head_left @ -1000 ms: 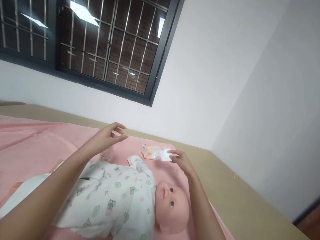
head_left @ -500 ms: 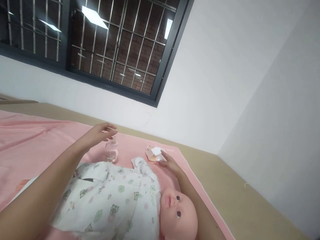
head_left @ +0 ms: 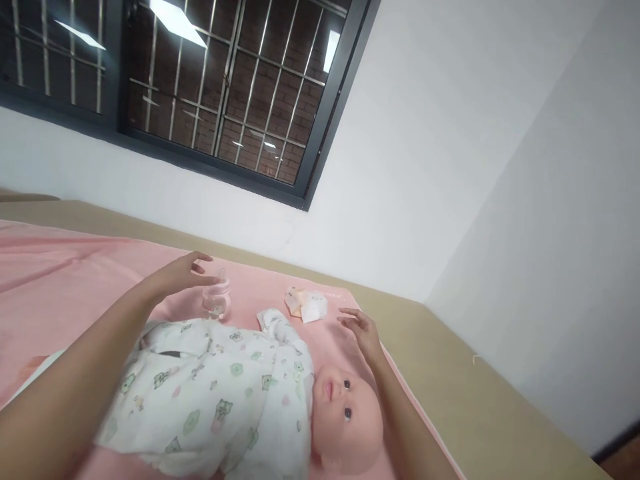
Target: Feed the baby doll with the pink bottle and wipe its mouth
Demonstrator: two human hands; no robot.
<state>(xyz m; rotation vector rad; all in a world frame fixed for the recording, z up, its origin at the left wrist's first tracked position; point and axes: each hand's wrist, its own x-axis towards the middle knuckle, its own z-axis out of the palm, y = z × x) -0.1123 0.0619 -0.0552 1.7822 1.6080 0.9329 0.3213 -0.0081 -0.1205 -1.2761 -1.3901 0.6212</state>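
Observation:
A baby doll [head_left: 347, 420] lies on its back in a white printed gown [head_left: 220, 393], its head to the right. Beyond its body stands a clear baby bottle [head_left: 216, 300] with a pink collar and handle. My left hand [head_left: 187, 275] hovers at the bottle's top with fingers apart; whether a fingertip touches it I cannot tell. A crumpled wipes packet [head_left: 306, 305], orange and white with a white piece on top, rests past the doll's sleeve. To its right my right hand [head_left: 361, 330] is open above the blanket, apart from the packet, holding nothing.
A pink blanket [head_left: 45, 267] lies under everything, on a tan padded surface [head_left: 440, 373]. White walls [head_left: 425, 120] rise behind and to the right. A barred window [head_left: 225, 100] with a dark frame is in the back wall.
My right hand has let go of the packet and drawn back to the right. My left hand has come lower, beside the bottle's top. The view has shifted slightly.

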